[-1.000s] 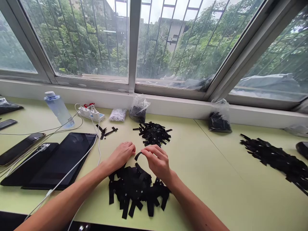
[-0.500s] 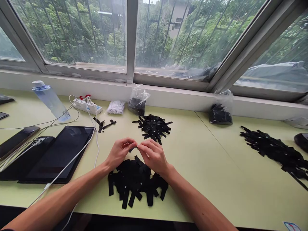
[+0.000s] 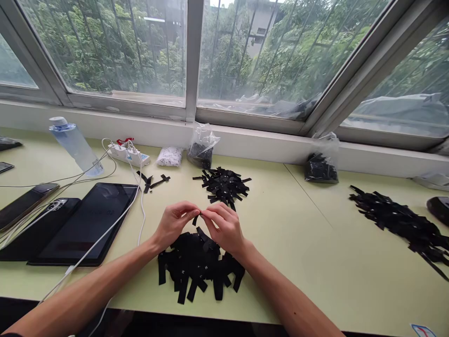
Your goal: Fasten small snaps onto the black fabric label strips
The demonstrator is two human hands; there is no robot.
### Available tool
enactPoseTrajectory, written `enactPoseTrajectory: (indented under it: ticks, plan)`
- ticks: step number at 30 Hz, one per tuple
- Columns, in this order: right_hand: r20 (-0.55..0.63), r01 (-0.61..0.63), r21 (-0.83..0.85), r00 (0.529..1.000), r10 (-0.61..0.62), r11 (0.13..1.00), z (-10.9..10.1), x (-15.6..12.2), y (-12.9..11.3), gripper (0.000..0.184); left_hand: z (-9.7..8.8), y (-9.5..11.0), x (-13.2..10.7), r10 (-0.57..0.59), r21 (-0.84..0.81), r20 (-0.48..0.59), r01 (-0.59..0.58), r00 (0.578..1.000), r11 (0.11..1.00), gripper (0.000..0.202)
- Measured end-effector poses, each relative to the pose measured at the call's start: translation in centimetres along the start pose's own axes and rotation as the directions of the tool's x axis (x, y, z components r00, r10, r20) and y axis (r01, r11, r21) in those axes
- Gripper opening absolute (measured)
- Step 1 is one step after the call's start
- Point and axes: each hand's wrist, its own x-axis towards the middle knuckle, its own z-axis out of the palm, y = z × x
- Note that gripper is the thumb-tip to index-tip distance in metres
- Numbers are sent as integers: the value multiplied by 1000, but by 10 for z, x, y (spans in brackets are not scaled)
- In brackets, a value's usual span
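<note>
Between the fingertips of both hands is a short black fabric strip [image 3: 196, 219], its loose end hanging down. My left hand [image 3: 177, 222] is closed in a pinch on it. Meeting it at the fingertips, my right hand [image 3: 224, 225] pinches the same strip; the spot where the fingers meet is too small to make out. Just below the hands lies a pile of black fabric strips [image 3: 196, 262], some with small white marks. Beyond them on the table sits another pile of black strips [image 3: 226, 185].
Left stand a tablet [image 3: 84, 224], phones [image 3: 26, 203], white cables, a power strip [image 3: 128, 154] and a water bottle [image 3: 77, 147]. Along the window sit a white packet [image 3: 170, 157] and bags of black pieces [image 3: 200, 152], [image 3: 321, 166]. A long strip pile [image 3: 400, 222] lies right.
The strip in my fingers has turned, and its end now points down rather than sideways. The tablet screen now shows faint digits. Both hands stay in nearly the same place.
</note>
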Motion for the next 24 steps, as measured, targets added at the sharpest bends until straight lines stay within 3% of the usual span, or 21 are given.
enactPoseTrajectory:
  ticks: [11, 17, 24]
  plan:
    - [-50, -55, 12, 997, 55, 998, -1, 2, -7, 19, -4, -1, 2, 24, 41, 31, -25, 999, 999, 18]
    - [-22, -134, 72, 990, 136, 988, -3, 6, -8, 15, -9, -1, 4, 150, 90, 58, -155, 987, 984, 13]
    - [-8, -143, 119, 989, 145, 983, -1, 5, -11, 18, -12, -1, 3, 281, 186, 61, -287, 958, 940, 10]
